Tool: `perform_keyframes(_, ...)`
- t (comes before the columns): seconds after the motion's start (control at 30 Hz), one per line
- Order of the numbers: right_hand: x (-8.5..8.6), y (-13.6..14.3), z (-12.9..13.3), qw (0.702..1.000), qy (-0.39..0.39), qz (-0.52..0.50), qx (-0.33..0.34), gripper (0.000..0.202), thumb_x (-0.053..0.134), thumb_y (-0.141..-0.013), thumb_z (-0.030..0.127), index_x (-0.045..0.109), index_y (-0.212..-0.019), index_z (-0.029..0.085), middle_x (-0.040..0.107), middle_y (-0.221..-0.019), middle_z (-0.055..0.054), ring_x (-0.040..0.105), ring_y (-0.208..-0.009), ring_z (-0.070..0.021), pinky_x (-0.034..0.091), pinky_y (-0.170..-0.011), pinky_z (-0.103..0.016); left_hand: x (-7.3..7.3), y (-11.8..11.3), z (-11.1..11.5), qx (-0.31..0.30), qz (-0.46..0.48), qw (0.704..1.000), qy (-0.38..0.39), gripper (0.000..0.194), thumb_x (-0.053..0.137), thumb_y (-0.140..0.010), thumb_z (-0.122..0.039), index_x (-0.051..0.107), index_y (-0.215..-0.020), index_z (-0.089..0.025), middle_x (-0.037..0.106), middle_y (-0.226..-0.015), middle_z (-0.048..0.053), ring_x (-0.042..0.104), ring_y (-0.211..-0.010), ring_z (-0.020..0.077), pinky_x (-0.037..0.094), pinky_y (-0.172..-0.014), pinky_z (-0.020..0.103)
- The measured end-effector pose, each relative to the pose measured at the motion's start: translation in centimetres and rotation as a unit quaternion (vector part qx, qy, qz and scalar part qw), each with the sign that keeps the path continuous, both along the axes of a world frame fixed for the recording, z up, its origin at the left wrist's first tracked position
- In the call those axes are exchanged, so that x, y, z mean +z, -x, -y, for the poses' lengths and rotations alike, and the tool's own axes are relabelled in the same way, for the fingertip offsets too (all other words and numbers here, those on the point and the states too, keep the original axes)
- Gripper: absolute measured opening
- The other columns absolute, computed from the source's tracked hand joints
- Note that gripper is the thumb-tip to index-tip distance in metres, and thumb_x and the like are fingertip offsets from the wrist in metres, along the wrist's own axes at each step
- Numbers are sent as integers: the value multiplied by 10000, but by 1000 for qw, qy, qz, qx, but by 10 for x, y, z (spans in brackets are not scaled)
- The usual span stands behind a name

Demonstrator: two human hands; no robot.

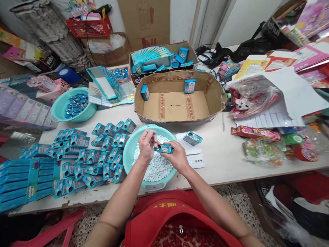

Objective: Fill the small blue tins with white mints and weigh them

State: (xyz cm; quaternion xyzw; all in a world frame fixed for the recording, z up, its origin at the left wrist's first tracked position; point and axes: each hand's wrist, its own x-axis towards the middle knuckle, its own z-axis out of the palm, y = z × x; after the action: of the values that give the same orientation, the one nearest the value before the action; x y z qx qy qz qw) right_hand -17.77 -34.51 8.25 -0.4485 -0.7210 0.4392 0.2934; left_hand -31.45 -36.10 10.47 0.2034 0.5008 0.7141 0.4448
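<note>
Over a turquoise basin [126, 156] of pale candies [158, 169], my right hand [177, 156] holds a small blue box [164, 148] with a round hole at its left end. My left hand [147, 144] is at that end with fingers pinched together; what they hold, if anything, is too small to make out. Another blue box [192, 138] rests on a white scale [196, 160] right of the basin. Several blue boxes with round holes [92, 156] stand in rows to the left.
Behind the basin is an open cardboard box [177, 118] with two blue boxes inside. A bowl of shiny blue pieces [83, 118] stands at the back left. Flat blue cartons [15, 181] lie at the left edge, packets [262, 151] and papers at the right.
</note>
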Motion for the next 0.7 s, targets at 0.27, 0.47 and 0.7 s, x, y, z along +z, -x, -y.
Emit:
perform_keyframes(0.27, -2, -20, 1, 995, 20, -85, -48, 321, 784, -646, 309, 682, -941, 237, 668, -946, -37, 622, -917, -225, 480, -836, -368, -102, 30, -11, -42, -325, 925, 192, 208, 541, -789, -389, 619, -793, -197, 633, -846, 48, 587, -859, 200, 462, -839, 356)
perform_keyframes(0.47, 11, -31, 2, 988, -22, -105, -108, 329, 769, -677, 350, 670, -967, 231, 654, -930, -31, 618, -893, -204, 489, -812, -346, -126, -5, 12, -241, -585, 748, 203, 217, 530, -817, -343, 649, -936, -206, 603, -1022, 86, 533, -999, 242, 405, -896, 375)
perform_keyframes(0.7, -6, -14, 8, 995, -10, -68, -74, 310, 760, -673, 340, 667, -945, 223, 649, -925, -39, 619, -886, -215, 489, -816, -358, -112, 23, 53, -105, -362, 874, 307, 164, 639, -685, -351, 586, -645, -201, 581, -717, 20, 560, -769, 187, 407, -684, 268)
